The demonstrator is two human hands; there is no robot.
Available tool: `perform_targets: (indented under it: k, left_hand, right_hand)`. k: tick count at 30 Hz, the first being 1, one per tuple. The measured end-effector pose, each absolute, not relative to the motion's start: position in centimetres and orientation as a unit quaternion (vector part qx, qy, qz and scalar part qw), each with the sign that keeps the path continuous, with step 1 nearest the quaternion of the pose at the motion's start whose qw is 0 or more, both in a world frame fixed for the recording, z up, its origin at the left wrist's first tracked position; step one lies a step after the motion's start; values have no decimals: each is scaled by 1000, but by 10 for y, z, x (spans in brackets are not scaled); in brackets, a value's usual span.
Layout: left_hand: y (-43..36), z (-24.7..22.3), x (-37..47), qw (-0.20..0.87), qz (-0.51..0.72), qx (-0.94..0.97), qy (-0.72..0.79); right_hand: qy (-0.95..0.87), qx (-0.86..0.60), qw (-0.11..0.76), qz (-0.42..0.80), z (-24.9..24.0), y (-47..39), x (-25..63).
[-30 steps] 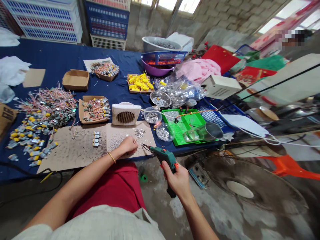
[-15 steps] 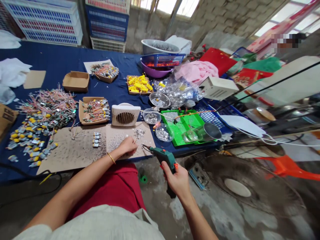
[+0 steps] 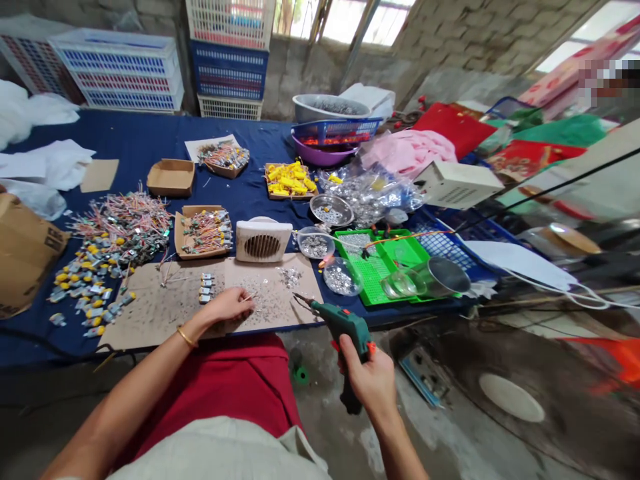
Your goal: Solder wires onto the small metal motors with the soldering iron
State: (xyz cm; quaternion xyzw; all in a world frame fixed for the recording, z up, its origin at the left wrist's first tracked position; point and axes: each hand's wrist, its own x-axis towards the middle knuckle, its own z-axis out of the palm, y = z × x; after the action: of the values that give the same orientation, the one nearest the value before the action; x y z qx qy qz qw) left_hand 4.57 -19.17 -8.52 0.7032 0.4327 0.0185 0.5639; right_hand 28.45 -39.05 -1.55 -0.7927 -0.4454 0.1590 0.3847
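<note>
My right hand [image 3: 370, 373] is wrapped round a green soldering gun [image 3: 345, 323], whose tip points up and left over the cardboard's right edge. My left hand [image 3: 233, 305] is pinched just above the cardboard sheet [image 3: 260, 317]; a thin pale piece shows at its fingertips, too small to make out. Left of that hand, several small motors [image 3: 205, 288] stand in a column on the other cardboard sheet [image 3: 150, 320]. Small metal bits [image 3: 290, 277] lie scattered before a white fan-like box [image 3: 263, 241].
Heaps of motors [image 3: 95, 287] and wired parts [image 3: 130, 223] cover the left. Behind is a box of wired parts [image 3: 205, 231]. On the right are a dish of metal parts [image 3: 343, 277], a green tray [image 3: 373, 287] and a metal cup [image 3: 447, 277]. A partly blurred person [image 3: 613, 83] is far right.
My left hand has moved left across the cardboard, away from the soldering gun's tip and nearer the column of motors. My right hand still holds the gun. The whole view has shifted.
</note>
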Motion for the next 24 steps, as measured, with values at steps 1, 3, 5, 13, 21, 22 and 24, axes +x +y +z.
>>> perform_targets:
  k: [1, 3, 5, 13, 21, 22, 24]
  left_hand:
    - [-190, -84, 43, 547, 34, 709, 444]
    - [-189, -83, 42, 505, 70, 729, 457]
    - [-188, -84, 45, 480, 98, 745, 453]
    - [-185, -105, 49, 659, 143, 586, 449]
    - [-184, -101, 52, 647, 122, 604, 450]
    - [-184, -99, 52, 650, 124, 599, 451]
    - [-185, -98, 53, 663, 133, 579, 455]
  right_hand:
    - [-436, -791, 396, 168, -17, -384, 280]
    - [-422, -784, 413, 190, -19, -370, 269]
    - [-408, -779, 424, 217, -20, -361, 259]
    - [-368, -794, 421, 240, -15, -365, 257]
    - [-394, -790, 406, 237, -15, -363, 258]
    - [-391, -789, 409, 239, -15, -364, 257]
    - [-376, -788, 419, 248, -16, -365, 256]
